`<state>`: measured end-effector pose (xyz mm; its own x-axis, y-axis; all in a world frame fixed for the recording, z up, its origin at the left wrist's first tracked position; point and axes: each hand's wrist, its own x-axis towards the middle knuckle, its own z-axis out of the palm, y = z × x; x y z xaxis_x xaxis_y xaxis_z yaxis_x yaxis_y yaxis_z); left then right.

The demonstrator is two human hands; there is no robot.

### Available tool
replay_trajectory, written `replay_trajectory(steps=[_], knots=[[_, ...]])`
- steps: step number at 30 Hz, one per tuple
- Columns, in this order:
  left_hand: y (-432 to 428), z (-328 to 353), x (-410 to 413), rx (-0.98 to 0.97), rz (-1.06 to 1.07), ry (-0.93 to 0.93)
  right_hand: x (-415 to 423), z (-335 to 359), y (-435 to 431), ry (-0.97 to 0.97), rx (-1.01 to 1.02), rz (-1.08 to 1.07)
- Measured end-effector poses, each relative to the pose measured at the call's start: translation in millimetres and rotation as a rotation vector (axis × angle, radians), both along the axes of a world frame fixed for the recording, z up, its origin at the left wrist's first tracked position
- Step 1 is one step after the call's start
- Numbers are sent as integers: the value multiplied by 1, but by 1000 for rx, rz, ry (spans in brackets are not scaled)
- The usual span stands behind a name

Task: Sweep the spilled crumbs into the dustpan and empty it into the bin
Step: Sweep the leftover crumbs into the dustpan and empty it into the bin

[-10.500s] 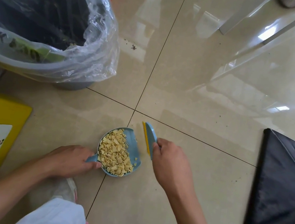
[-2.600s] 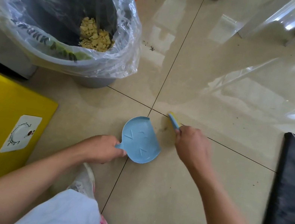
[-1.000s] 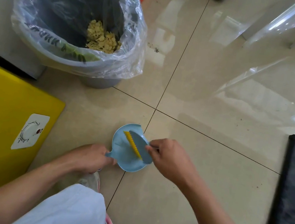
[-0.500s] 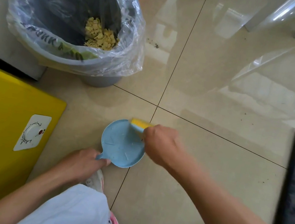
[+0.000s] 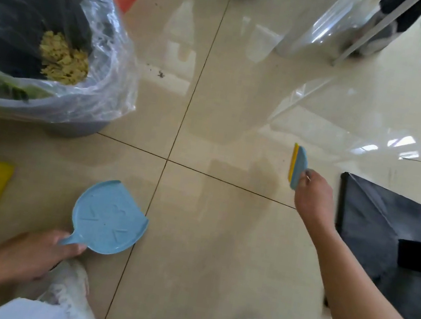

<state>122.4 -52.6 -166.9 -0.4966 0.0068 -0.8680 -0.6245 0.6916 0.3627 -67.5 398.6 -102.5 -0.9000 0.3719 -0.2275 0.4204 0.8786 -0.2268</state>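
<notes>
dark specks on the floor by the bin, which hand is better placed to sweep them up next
Right, probably. The right hand already holds the brush out over the floor, on the specks' side of the tile joint. The left hand grips the empty dustpan, near the shoes, best brought over to catch.

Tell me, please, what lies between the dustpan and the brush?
Only bare floor tile crossed by grout lines separates the dustpan from the brush, as the head view shows.

Crumbs [image 5: 63, 60] in bin [image 5: 76, 118], dustpan [image 5: 109, 217] nearer.
</notes>
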Motion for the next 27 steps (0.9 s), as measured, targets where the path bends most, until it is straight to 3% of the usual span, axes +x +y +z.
replay_trajectory(steps=[3, 5, 9, 14, 19, 22, 27], knots=[[-4, -13, -3, -28, -35, -22, -18, -11, 47, -149, 271, -40], [3, -12, -12, -18, -83, -4, -28, -22, 55, -267, 337, -19], [26, -1, -37, 1, -168, 44, -32, -54, 26, -252, 301, 120], [57, -1, -61, 2, -304, 93, 10, -60, -45, -205, 293, 451], [86, 1, -77, -14, -383, 121, 60, -37, -82, -267, 101, 638], [84, 1, -74, -8, -379, 106, 64, -21, -88, -280, 39, 652], [74, -2, -63, 4, -360, 101, 23, 8, -67, -221, 15, 471]])
